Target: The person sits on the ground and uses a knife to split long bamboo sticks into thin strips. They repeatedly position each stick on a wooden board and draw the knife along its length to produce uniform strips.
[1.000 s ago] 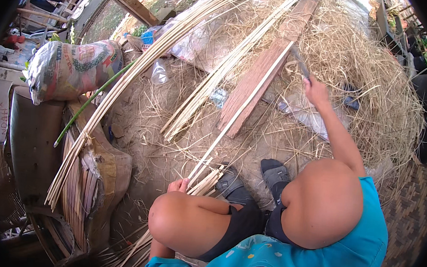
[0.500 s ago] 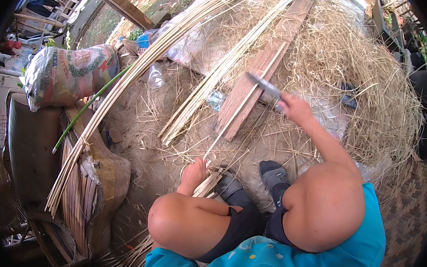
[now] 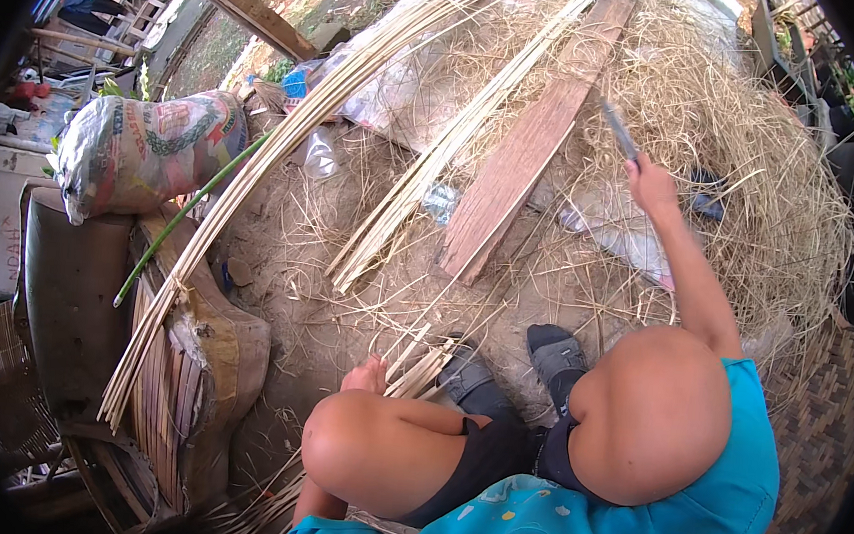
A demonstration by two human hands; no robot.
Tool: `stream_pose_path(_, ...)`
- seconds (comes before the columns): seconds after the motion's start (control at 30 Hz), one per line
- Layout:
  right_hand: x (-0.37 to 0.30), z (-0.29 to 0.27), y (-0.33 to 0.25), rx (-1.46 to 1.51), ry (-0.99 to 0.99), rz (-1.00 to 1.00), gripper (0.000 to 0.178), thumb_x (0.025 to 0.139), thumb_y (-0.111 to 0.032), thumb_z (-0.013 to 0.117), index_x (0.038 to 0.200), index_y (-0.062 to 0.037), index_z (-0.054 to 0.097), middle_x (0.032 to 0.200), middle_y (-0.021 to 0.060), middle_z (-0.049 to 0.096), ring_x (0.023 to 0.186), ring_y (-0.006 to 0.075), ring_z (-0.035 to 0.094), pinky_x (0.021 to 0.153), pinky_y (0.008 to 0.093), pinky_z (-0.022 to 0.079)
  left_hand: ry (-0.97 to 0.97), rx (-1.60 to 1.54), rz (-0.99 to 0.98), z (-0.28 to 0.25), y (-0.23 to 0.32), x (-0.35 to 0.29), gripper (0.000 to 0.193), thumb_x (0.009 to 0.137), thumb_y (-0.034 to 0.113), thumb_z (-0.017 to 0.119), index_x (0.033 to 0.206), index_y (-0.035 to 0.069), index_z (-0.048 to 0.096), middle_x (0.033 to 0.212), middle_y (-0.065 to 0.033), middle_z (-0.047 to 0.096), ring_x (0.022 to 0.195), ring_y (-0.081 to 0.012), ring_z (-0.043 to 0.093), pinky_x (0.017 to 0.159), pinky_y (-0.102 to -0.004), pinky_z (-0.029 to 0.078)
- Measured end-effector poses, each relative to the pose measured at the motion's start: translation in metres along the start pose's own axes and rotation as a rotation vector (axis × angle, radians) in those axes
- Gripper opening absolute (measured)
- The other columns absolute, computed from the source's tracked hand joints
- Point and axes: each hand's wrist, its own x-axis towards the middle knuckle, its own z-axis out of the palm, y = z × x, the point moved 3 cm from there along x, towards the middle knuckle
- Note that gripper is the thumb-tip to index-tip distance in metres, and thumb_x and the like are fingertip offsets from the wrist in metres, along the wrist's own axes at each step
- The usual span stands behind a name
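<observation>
My right hand (image 3: 654,188) is wrapped round the handle of a knife (image 3: 619,132). The blade points up and away, over the loose shavings right of a long brown wooden board (image 3: 515,174). My left hand (image 3: 366,375) is low, just beyond my left knee, with its fingers curled. A thin pale bamboo strip (image 3: 411,346) runs up from beside its fingers; the grip itself is partly hidden. Next to that hand, a bundle of split strips (image 3: 424,372) lies by my left foot. More long strips (image 3: 434,172) stretch along the ground left of the board.
A large heap of curly shavings (image 3: 746,162) covers the right side. On the left, a long strip bundle (image 3: 287,136) and a green stick (image 3: 190,213) lean over a worn wooden seat frame (image 3: 225,352). A stuffed sack (image 3: 155,150) rests behind it. Woven matting (image 3: 816,428) is at right.
My right hand and the knife have swung up and right, away from the board. My left hand has drawn back toward my knee, and the strip no longer lies across the board's middle.
</observation>
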Motion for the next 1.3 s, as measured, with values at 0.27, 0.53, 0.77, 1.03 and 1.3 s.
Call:
stream_pose_path(0.27,-0.170,0.071,-0.117,0.039,-0.298,-0.727,0.045,0.102,-0.044,0.053,0.133,-0.0112,0.060,0.093,0.0222,0.071,0.082,0.0424,0.070,0.077,0.0505,0.057,0.019,-0.430,0.209,-0.010,0.121,0.078,0.051,0.108,0.039,0.041,0.090,-0.004,0.061,0.085,-0.0309,0.063,0.084,-0.0494,0.061,0.077,-0.0533,0.047)
stream_pose_path(0.53,-0.149,0.076,-0.107,0.068,-0.318,-0.597,0.046,0.102,-0.045,0.054,0.134,-0.0126,0.059,0.097,0.0227,0.071,0.090,0.0411,0.070,0.080,0.0511,0.057,-0.063,-0.438,0.169,-0.005,0.099,0.069,0.047,0.109,0.035,0.041,0.096,-0.004,0.065,0.079,-0.0297,0.062,0.078,-0.0473,0.063,0.072,-0.0503,0.048)
stream_pose_path(0.77,0.000,0.018,-0.025,-0.100,0.060,-0.412,0.044,0.103,-0.049,0.049,0.131,-0.0163,0.061,0.079,0.0196,0.069,0.081,0.0433,0.070,0.079,0.0536,0.056,-0.100,-0.387,-0.064,0.022,0.026,-0.015,0.056,0.107,0.042,0.043,0.085,-0.006,0.061,0.064,-0.0213,0.056,0.062,-0.0263,0.055,0.065,-0.0494,0.044)
stream_pose_path(1.03,-0.012,0.028,-0.007,-0.023,0.109,-0.308,0.040,0.104,-0.043,0.048,0.125,-0.0121,0.062,0.078,0.0207,0.069,0.076,0.0420,0.069,0.075,0.0525,0.055,0.140,-0.356,0.002,0.020,0.015,-0.039,0.061,0.103,0.048,0.044,0.082,-0.003,0.067,0.065,-0.0190,0.062,0.062,-0.0298,0.059,0.065,-0.0501,0.044)
stream_pose_path(1.3,-0.129,0.076,-0.084,0.188,-0.127,-0.504,0.044,0.102,-0.039,0.054,0.135,-0.0086,0.059,0.095,0.0247,0.072,0.085,0.0419,0.071,0.077,0.0518,0.057,0.127,-0.310,0.231,0.013,0.095,0.059,0.038,0.105,0.036,0.049,0.099,0.000,0.060,0.078,-0.0292,0.067,0.077,-0.0498,0.066,0.070,-0.0580,0.050)
